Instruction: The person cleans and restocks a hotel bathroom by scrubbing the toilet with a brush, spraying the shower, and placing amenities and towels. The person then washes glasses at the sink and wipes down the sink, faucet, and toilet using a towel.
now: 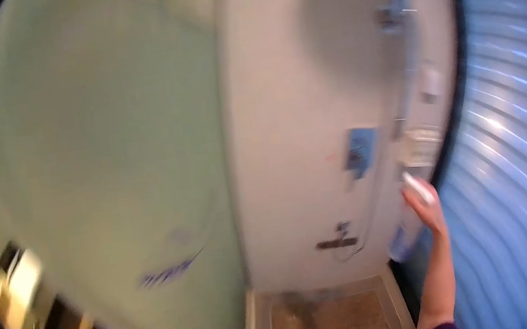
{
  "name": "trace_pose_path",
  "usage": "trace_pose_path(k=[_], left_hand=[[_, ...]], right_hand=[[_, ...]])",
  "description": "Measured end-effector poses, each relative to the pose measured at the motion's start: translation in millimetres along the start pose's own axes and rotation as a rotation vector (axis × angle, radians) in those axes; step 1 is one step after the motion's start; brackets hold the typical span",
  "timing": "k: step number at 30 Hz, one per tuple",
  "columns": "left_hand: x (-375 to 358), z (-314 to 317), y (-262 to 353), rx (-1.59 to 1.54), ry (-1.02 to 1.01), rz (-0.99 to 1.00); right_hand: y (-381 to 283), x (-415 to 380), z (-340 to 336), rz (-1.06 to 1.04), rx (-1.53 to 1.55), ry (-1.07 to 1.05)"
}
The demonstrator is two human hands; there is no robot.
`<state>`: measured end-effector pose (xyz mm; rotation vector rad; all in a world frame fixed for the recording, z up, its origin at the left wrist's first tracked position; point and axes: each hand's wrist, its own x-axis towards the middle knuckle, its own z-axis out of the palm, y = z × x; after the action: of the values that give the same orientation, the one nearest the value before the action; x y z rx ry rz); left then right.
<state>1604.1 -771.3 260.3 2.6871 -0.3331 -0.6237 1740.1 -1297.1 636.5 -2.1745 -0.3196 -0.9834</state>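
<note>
My right hand [428,208] is raised at the right of the head view, near the pale wall, its fingers closed around the top of what looks like a spray bottle [401,245]. The bottle has a white head, and its bluish, see-through body hangs below the hand, blurred by motion. Just above the hand, a pale box-like item [420,146] sits against the wall. My left hand is out of view.
The pale wall [285,128] carries a blue patch [361,151], a dark fitting [337,243] and a vertical rail [408,70]. A large grey round shape [348,24] shows higher up. Greenish panel [107,153] left, shiny blue ridged surface [506,164] right, brown floor [339,322] below.
</note>
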Motion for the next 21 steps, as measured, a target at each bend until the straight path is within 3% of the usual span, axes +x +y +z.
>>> trace_pose_path(k=[1, 2, 3, 5, 6, 7, 9, 10, 11, 15, 19, 21], left_hand=[[-1, 7, -4, -0.010, -0.163, 0.014], [-40, -22, 29, -0.229, 0.101, 0.142], [-49, 1, 20, -0.302, 0.013, 0.090], [-91, -10, 13, -0.268, -0.082, 0.135], [-116, -4, 3, -0.333, -0.009, 0.098], [-140, 1, -10, -0.371, 0.059, 0.076], [-190, 1, -41, -0.430, 0.011, -0.117], [-213, 12, -61, -0.412, 0.015, -0.191], [-236, 19, -83, -0.386, 0.007, -0.251], [-313, 48, -167, -0.475, 0.069, -0.545], [-377, 64, -226, -0.589, 0.274, -0.712], [-399, 65, -244, -0.680, 0.398, -0.754]], right_hand=[[-8, -36, 10, 0.164, 0.217, -0.327], [-24, -73, 28, 0.152, 0.334, -0.564], [-21, -113, 48, 0.115, 0.263, -0.783], [-19, -210, 92, 0.273, 0.332, -1.028], [-28, -260, 112, 0.298, 0.406, -1.106], [-101, -290, 128, 0.476, 0.427, -1.118], [-169, -350, 170, 0.827, 0.641, -1.088], [-196, -369, 190, 0.670, 0.547, -1.161], [-232, -374, 206, 0.345, 0.453, -1.211], [-326, -379, 287, -0.023, 0.590, -1.225], [-393, -376, 355, -0.223, 0.584, -1.087], [-436, -372, 378, -0.093, 0.654, -1.073]])
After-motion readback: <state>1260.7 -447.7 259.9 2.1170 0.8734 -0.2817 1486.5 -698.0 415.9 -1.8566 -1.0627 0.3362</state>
